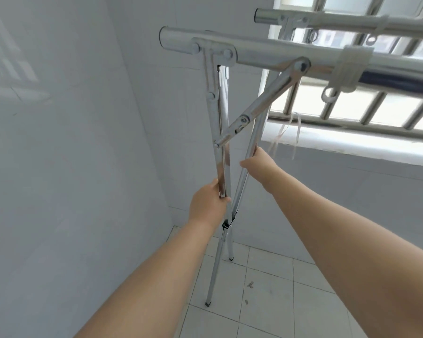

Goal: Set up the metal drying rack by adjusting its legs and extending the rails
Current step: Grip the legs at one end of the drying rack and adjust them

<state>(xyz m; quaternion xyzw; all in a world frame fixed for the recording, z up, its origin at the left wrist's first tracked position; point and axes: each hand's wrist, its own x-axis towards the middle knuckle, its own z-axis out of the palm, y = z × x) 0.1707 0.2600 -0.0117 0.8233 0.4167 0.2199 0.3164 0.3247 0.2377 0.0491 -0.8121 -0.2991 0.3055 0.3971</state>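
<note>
A shiny metal drying rack stands in a room corner. Its two crossed legs meet at a hinge low down and rest on the tiled floor. My left hand is closed around the nearer leg just above the hinge. My right hand grips the farther leg higher up. Two thick horizontal rails run to the right at the top. A diagonal brace links the near rail to the left leg.
White walls close in at the left and behind the rack. A barred window with a sill is at the right. White plastic clips and loose string hang from the rails. Small bits of debris lie on the floor tiles.
</note>
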